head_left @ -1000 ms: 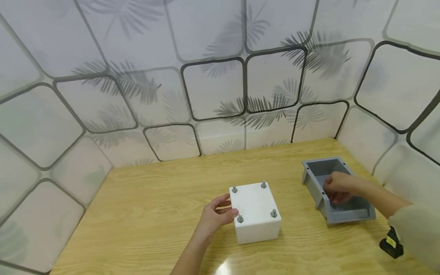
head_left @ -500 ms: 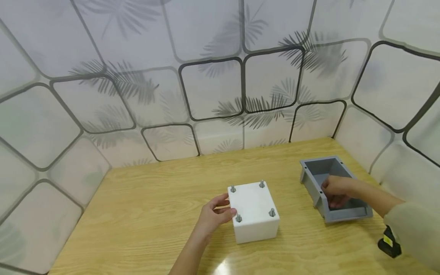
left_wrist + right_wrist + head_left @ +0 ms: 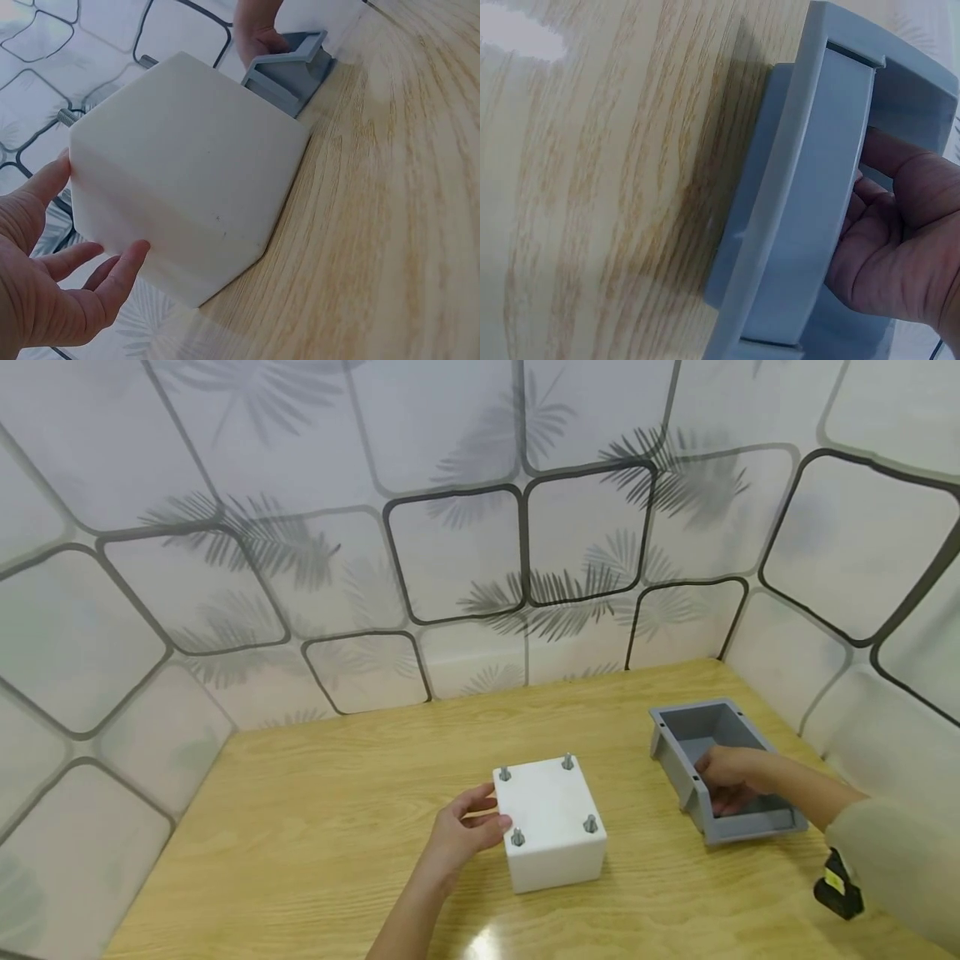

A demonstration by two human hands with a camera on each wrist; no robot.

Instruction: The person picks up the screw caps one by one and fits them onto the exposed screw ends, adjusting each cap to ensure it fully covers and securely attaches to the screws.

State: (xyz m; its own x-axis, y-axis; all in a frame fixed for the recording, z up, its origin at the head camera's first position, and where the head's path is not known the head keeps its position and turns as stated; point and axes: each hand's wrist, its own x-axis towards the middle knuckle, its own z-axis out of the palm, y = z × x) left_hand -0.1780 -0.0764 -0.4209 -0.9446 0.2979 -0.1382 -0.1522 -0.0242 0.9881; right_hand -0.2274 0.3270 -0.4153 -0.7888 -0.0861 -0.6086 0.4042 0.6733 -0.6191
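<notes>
A white block [image 3: 551, 818] stands on the wooden table, with a metal bolt [image 3: 517, 837] sticking up at each top corner; one has its threads showing in the left wrist view. My left hand [image 3: 467, 831] rests against the block's left side, thumb at the top edge, fingers spread and only slightly bent on the side face. To the right is a grey plastic bin [image 3: 678, 768]. My right hand [image 3: 738, 777] reaches down into it with bent fingers. The bin's front wall hides the fingertips in the right wrist view, so whatever they touch is unseen.
The wooden table [image 3: 322, 810] meets patterned curtain-like walls [image 3: 465, 552] at the back and both sides. A black object with a yellow label [image 3: 838, 885] shows under the right sleeve [image 3: 892, 860].
My right hand has shifted slightly toward the front of the bin and stays inside it. The left hand keeps its place on the block. The whole head view has drifted slightly.
</notes>
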